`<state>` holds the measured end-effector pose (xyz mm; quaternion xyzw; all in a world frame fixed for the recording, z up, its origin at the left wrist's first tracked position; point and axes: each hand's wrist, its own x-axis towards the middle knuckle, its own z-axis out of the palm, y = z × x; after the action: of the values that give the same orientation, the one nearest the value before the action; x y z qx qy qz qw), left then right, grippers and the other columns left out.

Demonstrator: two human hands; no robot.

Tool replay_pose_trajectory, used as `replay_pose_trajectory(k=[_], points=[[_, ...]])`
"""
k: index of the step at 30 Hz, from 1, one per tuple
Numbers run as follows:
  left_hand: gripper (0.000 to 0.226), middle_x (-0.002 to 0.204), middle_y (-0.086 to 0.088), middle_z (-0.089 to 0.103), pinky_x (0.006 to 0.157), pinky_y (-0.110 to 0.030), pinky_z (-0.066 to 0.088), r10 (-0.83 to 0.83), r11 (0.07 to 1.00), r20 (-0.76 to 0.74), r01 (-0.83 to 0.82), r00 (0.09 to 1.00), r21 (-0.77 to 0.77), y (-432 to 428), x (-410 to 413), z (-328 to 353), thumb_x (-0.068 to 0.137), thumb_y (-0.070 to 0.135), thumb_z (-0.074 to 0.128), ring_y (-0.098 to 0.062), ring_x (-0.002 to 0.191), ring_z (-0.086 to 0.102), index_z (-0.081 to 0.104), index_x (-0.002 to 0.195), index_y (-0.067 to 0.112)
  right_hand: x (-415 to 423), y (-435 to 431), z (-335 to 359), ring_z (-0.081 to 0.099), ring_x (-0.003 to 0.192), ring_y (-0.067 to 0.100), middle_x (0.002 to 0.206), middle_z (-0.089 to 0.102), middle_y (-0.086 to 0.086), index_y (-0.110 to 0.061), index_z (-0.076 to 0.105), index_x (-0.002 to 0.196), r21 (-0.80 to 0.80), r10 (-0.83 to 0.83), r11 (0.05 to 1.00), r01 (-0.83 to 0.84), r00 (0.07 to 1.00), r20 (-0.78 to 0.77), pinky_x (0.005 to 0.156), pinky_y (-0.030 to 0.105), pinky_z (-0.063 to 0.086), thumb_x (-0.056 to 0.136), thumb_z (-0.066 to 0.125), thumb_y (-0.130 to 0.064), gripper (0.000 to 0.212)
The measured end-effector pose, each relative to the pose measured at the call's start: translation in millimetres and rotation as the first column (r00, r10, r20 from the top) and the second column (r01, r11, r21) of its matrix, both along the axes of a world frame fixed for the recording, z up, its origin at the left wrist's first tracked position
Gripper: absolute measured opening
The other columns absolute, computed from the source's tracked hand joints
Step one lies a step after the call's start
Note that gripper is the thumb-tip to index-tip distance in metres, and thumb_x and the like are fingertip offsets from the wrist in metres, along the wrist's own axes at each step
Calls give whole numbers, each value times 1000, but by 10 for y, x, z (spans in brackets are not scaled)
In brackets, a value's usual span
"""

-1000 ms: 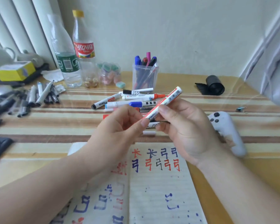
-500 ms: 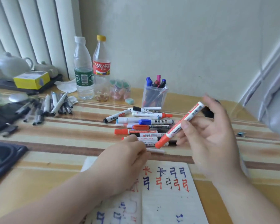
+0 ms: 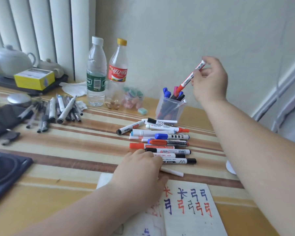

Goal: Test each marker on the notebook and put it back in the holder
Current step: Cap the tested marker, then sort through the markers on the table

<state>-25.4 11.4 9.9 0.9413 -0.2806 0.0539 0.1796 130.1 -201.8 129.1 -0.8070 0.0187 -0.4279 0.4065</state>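
Our right hand [image 3: 209, 80] pinches the red marker [image 3: 191, 77], tip at the holder [image 3: 169, 111]; our left hand [image 3: 140, 169], fingers bent, touches loose markers [image 3: 169, 142], grip unclear.

Right hand [image 3: 209, 80] with red marker [image 3: 191, 76], from over the notebook [image 3: 191, 218] to the holder [image 3: 170, 108].

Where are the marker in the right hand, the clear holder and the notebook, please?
marker [image 3: 188, 80]: head view, on the middle of its white barrel.
clear holder [image 3: 167, 110]: head view, on its front wall.
notebook [image 3: 194, 225]: head view, on the bare lower part of the right page.
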Motion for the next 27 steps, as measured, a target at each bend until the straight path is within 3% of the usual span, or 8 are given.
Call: replay_pose_trajectory(k=[3,5,8,12,15,19,22,27], points=[[26,93,12,50,93,-32,41,4,1000,-15,-3,1000,13,-3,2,22,99,54,44,-15,96,43,42,88,30,120,43,-150,66,88,17,93,69,0,-21,65,129,-112,-52,993,33,984,-168,82,25,52,96,58,-13,35],[28,90,12,47,91,-32,40,4,1000,-12,-3,1000,25,-17,2,22,99,54,43,-14,92,41,39,86,30,165,31,-244,65,96,25,96,70,5,-19,74,107,-259,-115,966,17,923,-367,79,30,49,99,54,-20,22],[31,89,11,47,90,-32,38,16,999,-10,-16,1000,45,-30,13,-1,99,56,41,-16,90,41,38,84,29,101,97,-327,50,114,32,99,62,9,-17,57,77,-506,-307,862,-40,752,-583,86,39,42,105,33,-33,40],[36,85,11,46,85,-32,36,43,998,-4,-43,999,51,-28,35,-9,99,57,43,-16,87,41,35,79,29,-81,92,-316,34,137,33,144,52,9,-23,55,136,-505,-260,863,-19,840,-476,108,45,31,107,35,-35,37],[42,79,11,45,74,-32,33,73,996,1,-73,997,51,-22,64,0,100,56,44,-17,83,45,30,73,27,-497,158,-376,53,120,23,126,64,2,-19,62,130,-372,-90,927,-50,933,-349,101,35,42,100,54,-26,32],[41,79,8,53,65,-33,38,136,991,-50,-135,989,26,-2,119,28,98,57,47,-17,77,52,37,75,26,-1256,281,-595,65,79,4,81,71,-13,-26,72,83,-358,7,867,-347,726,-688,73,25,51,90,70,-26,8],[37,80,8,55,65,-34,44,177,984,-70,-179,982,-23,32,146,36,96,59,51,-16,78,53,43,79,26,-1594,249,-828,63,84,2,87,66,-17,-32,67,85,-413,-61,787,-460,607,-792,78,30,55,87,72,-33,5],[19,100,3,58,81,-39,44,271,931,-91,-285,958,-228,218,199,60,101,27,37,-23,98,50,55,98,21,-1674,67,-1084,51,101,11,98,54,-14,-34,61,88,-510,-67,793,-334,784,-617,87,40,50,85,69,-19,17]])
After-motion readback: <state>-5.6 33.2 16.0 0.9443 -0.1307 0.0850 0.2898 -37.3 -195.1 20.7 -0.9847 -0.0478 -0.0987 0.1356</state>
